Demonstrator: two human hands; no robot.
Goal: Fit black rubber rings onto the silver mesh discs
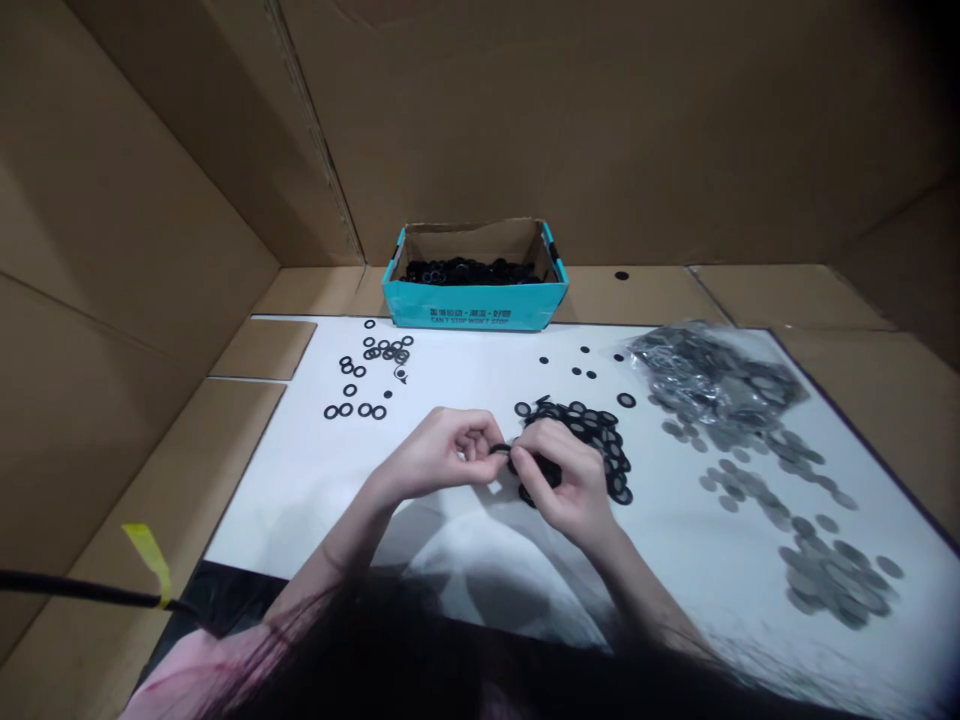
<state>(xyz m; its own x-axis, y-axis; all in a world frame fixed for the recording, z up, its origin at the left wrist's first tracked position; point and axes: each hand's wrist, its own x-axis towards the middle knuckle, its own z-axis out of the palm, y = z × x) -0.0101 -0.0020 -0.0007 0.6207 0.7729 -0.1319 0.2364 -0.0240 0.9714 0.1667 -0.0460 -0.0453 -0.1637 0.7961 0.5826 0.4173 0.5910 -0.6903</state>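
Between the fingertips of both hands, at the middle of the table, is a small black ring (500,449), seen nearly edge-on. My left hand (450,450) pinches its left side with thumb and forefinger, the other fingers curled. From the right, my right hand (566,475) pinches the other side, its thumb and forefinger together. Whether a disc sits inside the ring is too small to tell. Just behind and partly under my right hand lies a pile of black rings with grey centres (592,430).
Loose black rings (350,390) lie at the left. A blue box (476,305) of black pieces stands at the back. On the right are a clear plastic bag (705,370) and scattered grey discs (836,575). Cardboard walls (600,120) surround the white table (465,370). A black cable (75,588) crosses lower left.
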